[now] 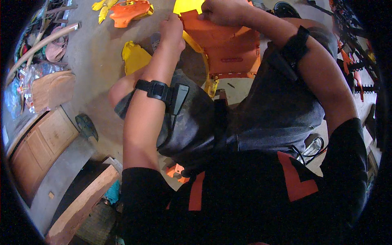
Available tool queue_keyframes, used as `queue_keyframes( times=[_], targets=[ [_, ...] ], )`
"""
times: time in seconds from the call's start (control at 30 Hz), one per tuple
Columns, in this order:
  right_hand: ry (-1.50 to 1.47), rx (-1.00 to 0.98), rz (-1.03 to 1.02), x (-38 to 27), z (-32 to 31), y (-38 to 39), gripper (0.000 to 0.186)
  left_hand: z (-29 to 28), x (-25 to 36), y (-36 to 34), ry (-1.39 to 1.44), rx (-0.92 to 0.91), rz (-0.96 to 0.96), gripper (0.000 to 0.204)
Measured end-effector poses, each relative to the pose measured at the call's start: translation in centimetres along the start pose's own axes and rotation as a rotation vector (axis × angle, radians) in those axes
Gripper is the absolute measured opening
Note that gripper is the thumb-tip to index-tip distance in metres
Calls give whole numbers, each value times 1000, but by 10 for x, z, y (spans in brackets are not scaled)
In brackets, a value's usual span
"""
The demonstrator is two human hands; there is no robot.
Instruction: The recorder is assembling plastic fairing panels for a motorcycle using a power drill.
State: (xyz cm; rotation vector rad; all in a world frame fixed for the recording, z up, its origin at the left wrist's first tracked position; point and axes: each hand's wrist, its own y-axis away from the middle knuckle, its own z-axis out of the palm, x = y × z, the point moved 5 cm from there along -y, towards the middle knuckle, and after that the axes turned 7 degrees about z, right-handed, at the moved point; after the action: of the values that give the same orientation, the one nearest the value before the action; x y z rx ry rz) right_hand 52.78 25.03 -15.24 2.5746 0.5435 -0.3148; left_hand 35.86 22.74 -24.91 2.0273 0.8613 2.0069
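We are seeing the left hand (pixel 172 30) reaching to the upper left corner of a large orange panel (pixel 228 43), its fingers mostly hidden from us. The right hand (pixel 222 11) is curling its fingers inward over the panel's upper edge. We cannot tell whether either hand is gripping (the picture is cutting off close to both). The panel is standing in front of the person, between the knees, with a curved yellow strip (pixel 197 44) running down its left side. Just above it we are noticing a bright yellow piece (pixel 188 5). Dark straps are circling both forearms, the left strap (pixel 156 90) carrying a grey box (pixel 179 99).

Farther left, a yellow panel (pixel 135 58) is lying near the leg, and an orange and yellow part (pixel 131 12) is resting beyond it on the floor (pixel 96 53). At far left, a brown board (pixel 53 90) is leaning among mixed clutter.
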Motion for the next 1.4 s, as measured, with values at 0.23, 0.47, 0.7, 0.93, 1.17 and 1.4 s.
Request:
queue_keyframes(
  times=[0.23, 0.47, 0.7, 0.93, 1.17, 1.4],
  targets=[
    [13, -16, -57, -3, 6, 2, 40, -2, 7, 3, 17, -6, -54, 40],
    [75, 2, -160, -6, 15, -7, 40, -20, -5, -18, -111, -53, -92, 34],
    [22, 13, -159, -7, 7, 1, 37, -14, -3, -24, 107, -113, -128, 18],
    [1, 47, -222, -7, 5, 4, 36, -16, -3, -23, 132, -85, -129, 22],
    [-16, 16, -182, -8, -1, 6, 36, -28, -7, -33, 108, -69, -137, 23],
    [114, -97, -210, -5, 13, -1, 38, -30, -2, -28, -104, -136, -52, 23]
  ],
)
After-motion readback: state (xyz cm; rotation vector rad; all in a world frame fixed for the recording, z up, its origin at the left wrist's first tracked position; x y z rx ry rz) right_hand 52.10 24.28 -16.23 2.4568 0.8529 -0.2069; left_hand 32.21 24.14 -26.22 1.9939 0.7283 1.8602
